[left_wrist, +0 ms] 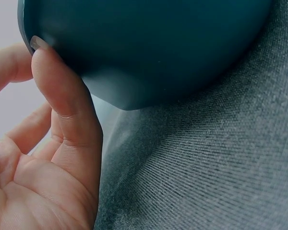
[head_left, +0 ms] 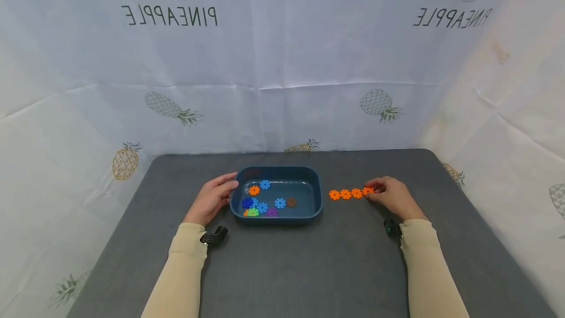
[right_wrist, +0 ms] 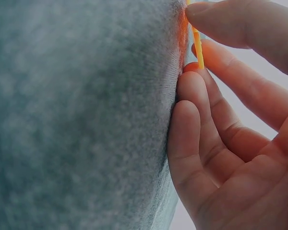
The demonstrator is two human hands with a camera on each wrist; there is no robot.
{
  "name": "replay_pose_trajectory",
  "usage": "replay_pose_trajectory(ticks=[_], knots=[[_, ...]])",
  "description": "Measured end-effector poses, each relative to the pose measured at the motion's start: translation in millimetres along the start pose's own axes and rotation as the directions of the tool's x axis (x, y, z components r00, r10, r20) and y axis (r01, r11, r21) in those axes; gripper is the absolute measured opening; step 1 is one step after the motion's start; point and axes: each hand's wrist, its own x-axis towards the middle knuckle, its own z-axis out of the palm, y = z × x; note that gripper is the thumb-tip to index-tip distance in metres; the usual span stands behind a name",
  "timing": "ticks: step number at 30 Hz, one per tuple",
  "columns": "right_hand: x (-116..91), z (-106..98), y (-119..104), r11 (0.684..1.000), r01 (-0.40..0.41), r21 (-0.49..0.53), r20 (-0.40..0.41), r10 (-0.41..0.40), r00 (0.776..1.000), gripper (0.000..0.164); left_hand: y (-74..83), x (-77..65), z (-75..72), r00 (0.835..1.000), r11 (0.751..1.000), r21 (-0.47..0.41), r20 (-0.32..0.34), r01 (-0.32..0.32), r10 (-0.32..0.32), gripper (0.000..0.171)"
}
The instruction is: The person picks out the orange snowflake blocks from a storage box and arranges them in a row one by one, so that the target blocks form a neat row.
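A dark teal rectangular plastic tray (head_left: 276, 221) sits on the table, holding several flower-shaped notched discs in blue, orange, green, purple and brown. My left hand (head_left: 213, 198) grips the tray's left rim; in the left wrist view the thumb (left_wrist: 62, 91) lies against the tray wall (left_wrist: 153, 52), other fingers behind it. To the right of the tray, orange notched discs (head_left: 346, 194) lie in a row. My right hand (head_left: 394, 197) pinches the orange disc (head_left: 368, 191) at the row's right end. Edge-on in the right wrist view, that disc (right_wrist: 198, 48) shows between thumb and fingers, close over the cloth.
Dark grey cloth covers the table (head_left: 304, 269). A white curtain (head_left: 273, 53) printed with pineapples hangs behind the table and along both sides. Dark bands (head_left: 215, 236) circle both wrists over pale sleeves.
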Motion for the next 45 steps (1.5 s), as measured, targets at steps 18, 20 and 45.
replay_pose_trajectory(ticks=[18,20,45], knots=[[2,-3,-30,0.998,0.057,-0.016,-0.046,-0.058,0.997,0.040,-2.0,-2.9,-15.7,1.000,1.000,-0.009,-0.028,0.001,-0.001,0.063],[1,-3,-42,0.995,0.098,-0.018,-0.063,-0.098,0.993,0.038,-2.7,-2.1,-14.6,1.000,1.000,-0.009,-0.029,-0.004,0.003,0.062],[59,104,-291,0.676,0.721,-0.153,0.585,-0.526,0.617,0.030,1.1,1.9,-9.4,0.999,0.999,-0.017,0.018,-0.047,0.047,0.055]])
